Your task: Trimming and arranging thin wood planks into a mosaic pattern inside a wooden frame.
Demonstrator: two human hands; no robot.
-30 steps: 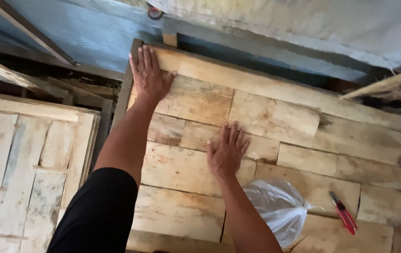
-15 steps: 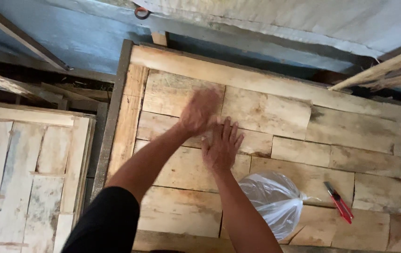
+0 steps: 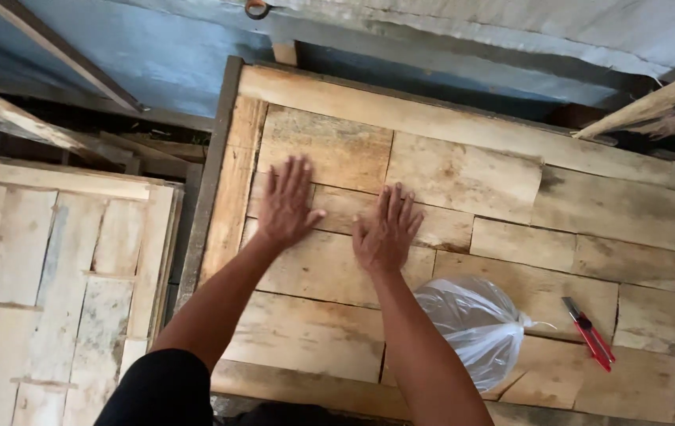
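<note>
Both of my hands lie flat, fingers spread, on a panel of pale wooden boards (image 3: 463, 173) fitted side by side in a frame. My left hand (image 3: 286, 201) presses on the boards near the panel's left side. My right hand (image 3: 386, 229) rests just to its right, a small gap between them. Neither hand holds anything. A knotted clear plastic bag (image 3: 475, 323) sits on the boards right beside my right forearm.
A red utility knife (image 3: 588, 333) lies on the boards at the right. A second board panel (image 3: 61, 268) lies lower to the left. Blue sheeting (image 3: 156, 63) and loose timber strips (image 3: 653, 106) border the far side.
My left hand has slid from the panel's far left corner down and toward me, ending flat next to my right hand. The right hand has stayed about where it was.
</note>
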